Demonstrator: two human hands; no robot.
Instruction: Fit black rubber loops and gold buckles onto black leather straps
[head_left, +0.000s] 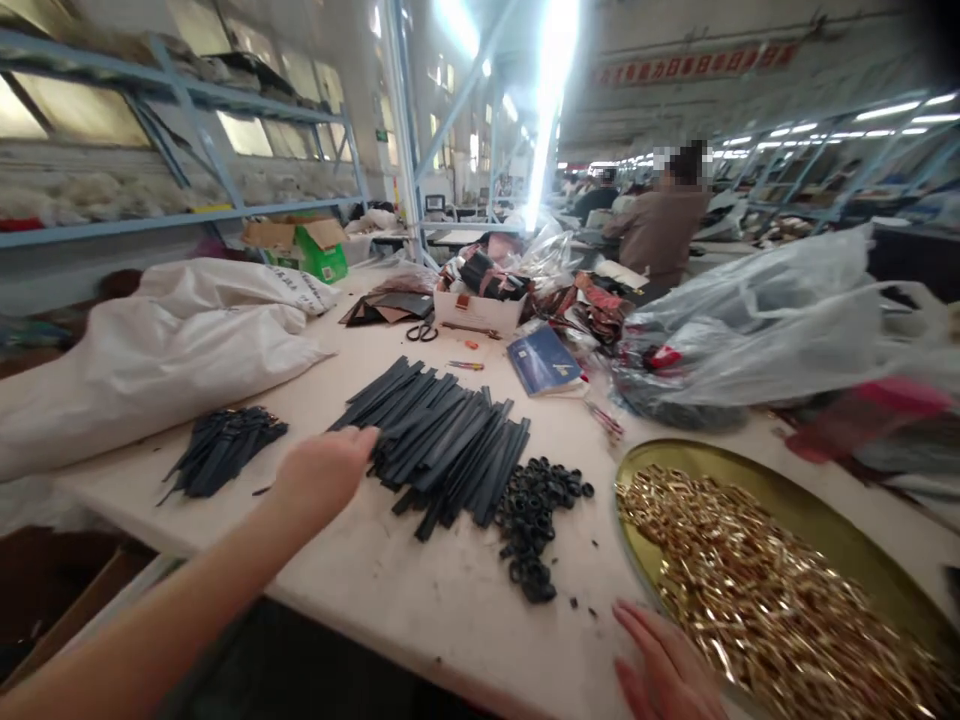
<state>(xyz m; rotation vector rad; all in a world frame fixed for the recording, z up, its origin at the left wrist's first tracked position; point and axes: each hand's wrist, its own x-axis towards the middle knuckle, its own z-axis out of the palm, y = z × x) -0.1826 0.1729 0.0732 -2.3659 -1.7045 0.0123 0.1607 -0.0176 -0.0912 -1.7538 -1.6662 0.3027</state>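
Note:
My left hand (326, 470) is closed at the left edge of a pile of flat black strips (450, 430); what its fingers hold, if anything, is hidden. To the right of the strips lies a heap of small black loops (536, 515). At the lower right, my right hand (664, 660) rests over the table edge with its fingers stretched out. It is close to the rim of a large oval gold tray (772, 470), which bears many shiny gold metal buckles (780, 580). Left of my left hand sits a bundle of black strips (225, 450) with gold-coloured bits at their ends.
A white sack (172, 340) covers the table's left side. Scissors (422, 331), a small cutter (466, 366) and a blue notebook (547, 360) lie behind the strips. Plastic bags (765, 320) crowd the back right. A person (660, 225) stands beyond the table.

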